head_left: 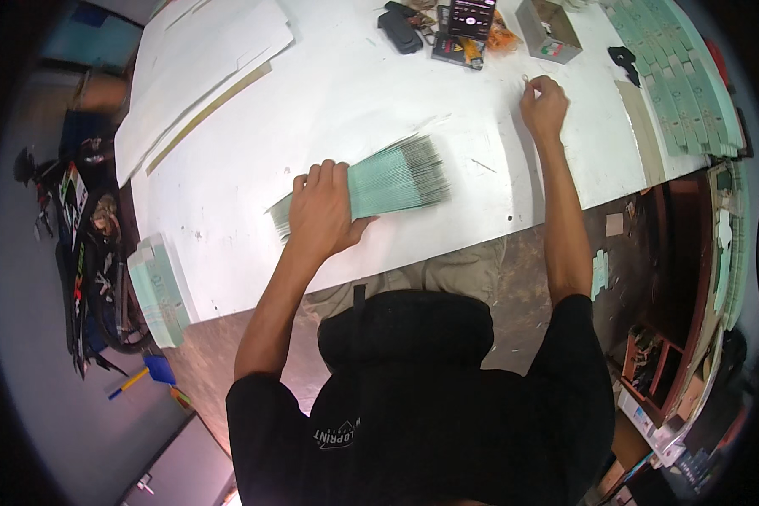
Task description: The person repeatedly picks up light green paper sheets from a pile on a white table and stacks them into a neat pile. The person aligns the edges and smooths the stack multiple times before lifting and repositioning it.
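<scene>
On the white table (253, 270), a fanned bundle of thin green printed card pieces (396, 175) lies on its edges near the front. My left hand (321, 207) is wrapped over its left part, pressing the pieces together, with the thumb along the near side. The bundle's right end spreads wider and shows darker edges. Further right and away from the bundle, my right hand (546, 105) is raised over the table, fingers pinched on a small thin loop that looks like a rubber band (526, 79).
Large white sheets (198, 63) cover the far left. At the back are a black case (399, 32), a phone (471, 18), an orange bag (503, 38) and an open box (549, 32). Green bundles (679, 101) fill the right end; another stack (159, 291) sits at the left corner.
</scene>
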A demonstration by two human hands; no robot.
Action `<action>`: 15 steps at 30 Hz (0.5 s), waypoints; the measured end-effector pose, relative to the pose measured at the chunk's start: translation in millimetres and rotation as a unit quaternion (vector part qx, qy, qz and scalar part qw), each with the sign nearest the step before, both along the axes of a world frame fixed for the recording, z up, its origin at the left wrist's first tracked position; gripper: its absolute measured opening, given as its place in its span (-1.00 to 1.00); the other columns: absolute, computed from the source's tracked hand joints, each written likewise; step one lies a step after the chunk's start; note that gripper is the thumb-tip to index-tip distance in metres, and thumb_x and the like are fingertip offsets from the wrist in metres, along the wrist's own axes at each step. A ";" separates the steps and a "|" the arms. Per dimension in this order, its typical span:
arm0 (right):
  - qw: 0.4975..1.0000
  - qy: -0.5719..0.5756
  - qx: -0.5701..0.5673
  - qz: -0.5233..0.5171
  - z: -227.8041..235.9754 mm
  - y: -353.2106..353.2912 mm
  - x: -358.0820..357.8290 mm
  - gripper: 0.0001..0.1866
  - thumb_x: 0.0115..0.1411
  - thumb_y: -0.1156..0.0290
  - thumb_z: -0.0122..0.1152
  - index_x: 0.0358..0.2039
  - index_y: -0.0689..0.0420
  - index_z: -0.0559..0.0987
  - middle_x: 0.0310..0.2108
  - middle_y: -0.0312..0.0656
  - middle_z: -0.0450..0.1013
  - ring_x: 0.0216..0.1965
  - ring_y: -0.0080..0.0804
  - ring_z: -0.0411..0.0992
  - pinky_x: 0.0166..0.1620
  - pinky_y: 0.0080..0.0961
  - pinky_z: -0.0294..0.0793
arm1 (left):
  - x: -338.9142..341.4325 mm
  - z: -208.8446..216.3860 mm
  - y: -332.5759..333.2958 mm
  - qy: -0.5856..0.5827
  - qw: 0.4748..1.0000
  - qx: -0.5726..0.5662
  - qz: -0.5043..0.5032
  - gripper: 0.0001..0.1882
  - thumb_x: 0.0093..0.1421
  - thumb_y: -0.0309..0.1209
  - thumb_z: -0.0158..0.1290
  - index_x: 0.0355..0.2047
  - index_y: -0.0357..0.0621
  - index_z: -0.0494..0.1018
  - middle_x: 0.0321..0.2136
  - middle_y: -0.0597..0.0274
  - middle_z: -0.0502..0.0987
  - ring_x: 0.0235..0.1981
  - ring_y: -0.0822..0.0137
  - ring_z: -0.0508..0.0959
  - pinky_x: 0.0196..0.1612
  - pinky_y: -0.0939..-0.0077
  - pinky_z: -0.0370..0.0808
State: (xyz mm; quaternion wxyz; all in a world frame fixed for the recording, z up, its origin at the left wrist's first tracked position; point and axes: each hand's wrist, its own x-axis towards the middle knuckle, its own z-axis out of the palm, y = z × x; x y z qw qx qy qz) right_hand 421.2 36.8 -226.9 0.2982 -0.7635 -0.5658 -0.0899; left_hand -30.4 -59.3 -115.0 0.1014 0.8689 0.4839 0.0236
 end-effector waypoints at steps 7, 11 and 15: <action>0.891 -0.151 -0.102 0.415 24.1 -97.7 -91.7 -0.52 -0.04 0.71 0.20 -0.02 0.29 0.57 -0.18 0.03 0.50 -0.02 0.01 0.45 0.09 -0.08 0.43 | 10.2 -3.0 -6.7 -0.004 0.999 0.022 0.033 -0.35 -0.10 -0.23 0.46 -0.11 -0.33 0.39 -0.17 -0.02 0.46 -0.09 0.02 0.50 -0.01 0.13 0.39; 0.875 0.005 -0.159 0.457 41.1 -139.9 -133.7 -0.43 -0.06 0.78 0.24 0.06 0.34 0.54 -0.21 0.03 0.47 -0.06 0.00 0.45 0.06 -0.17 0.43 | 7.9 -3.5 -9.6 -0.019 0.999 0.015 0.041 -0.38 -0.16 -0.30 0.44 -0.16 -0.29 0.38 -0.20 0.01 0.45 -0.11 0.04 0.49 -0.02 0.15 0.39; 0.905 0.026 -0.062 0.420 20.3 -172.8 -141.4 -0.41 0.00 0.76 0.25 0.13 0.37 0.50 -0.21 0.04 0.47 -0.12 0.03 0.44 0.00 -0.16 0.43 | 6.1 -1.8 -9.0 -0.030 0.999 0.011 0.034 -0.37 -0.16 -0.32 0.44 -0.14 -0.29 0.38 -0.18 0.00 0.45 -0.09 0.04 0.49 -0.01 0.15 0.39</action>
